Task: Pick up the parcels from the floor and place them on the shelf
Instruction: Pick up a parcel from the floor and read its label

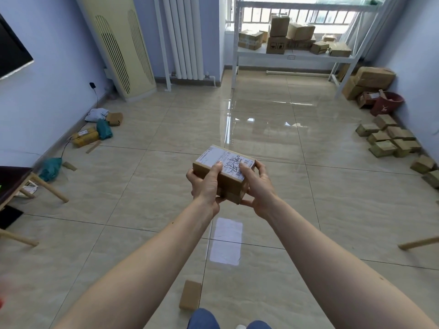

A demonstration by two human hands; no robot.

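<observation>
A small brown cardboard parcel (228, 180) with a white scribbled shipping label on top is held in mid-air at the centre of the view. My left hand (204, 186) grips its left side, thumb on the label. My right hand (257, 186) grips its right side and lower corner. The white metal shelf (294, 57) stands at the far end of the room by the window and carries several cardboard boxes (280, 27). Another small brown parcel (190, 294) lies on the tiled floor near my feet.
Teal and brown packages (95, 131) lie along the left wall beside a standing air conditioner (123, 48). Several small boxes (389, 138), larger cartons (370, 80) and a red bucket (386, 103) line the right wall. Wooden table legs (51, 189) stand at the left.
</observation>
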